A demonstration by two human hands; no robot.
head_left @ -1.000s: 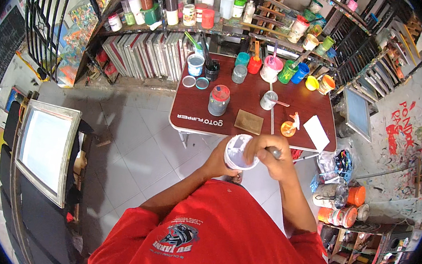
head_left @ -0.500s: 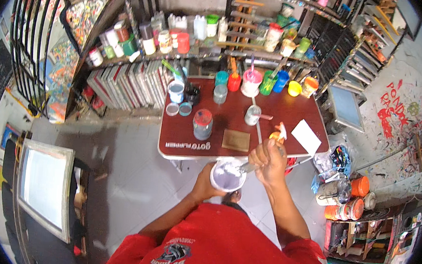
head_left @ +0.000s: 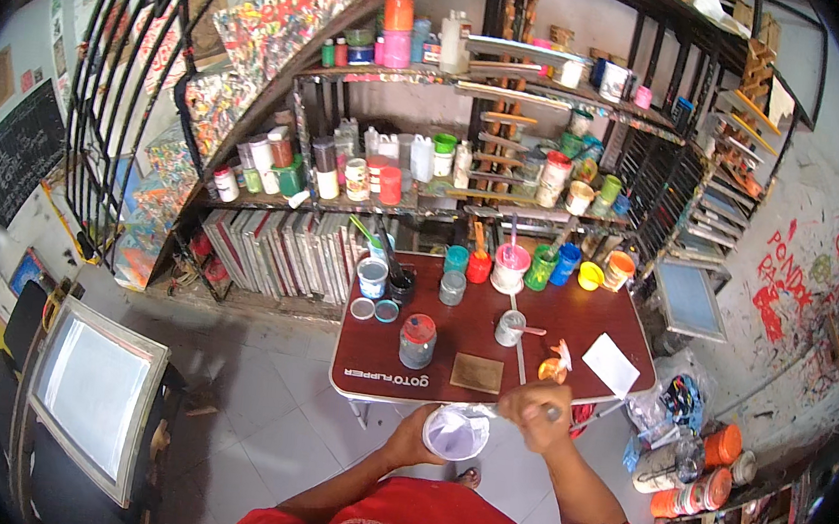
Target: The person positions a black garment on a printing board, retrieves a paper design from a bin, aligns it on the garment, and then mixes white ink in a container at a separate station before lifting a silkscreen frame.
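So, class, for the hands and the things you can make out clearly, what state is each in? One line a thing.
Left hand: closed around the tub
White tub: open, pale purple paint inside
Right hand: closed on the tool's handle
Tool: held at the tub's rim
Red-lidded jar: upright, lid on
Pink pot: open, stick standing in it
Brown block: lying flat
White sheet: lying flat

Bright, whitish light covers most of the scene. A broad, soft-edged shadow darkens the floor at left, and pale glare whitens the screen. Slight blur softens the right hand. Bars bow near the rim; corners fall black.
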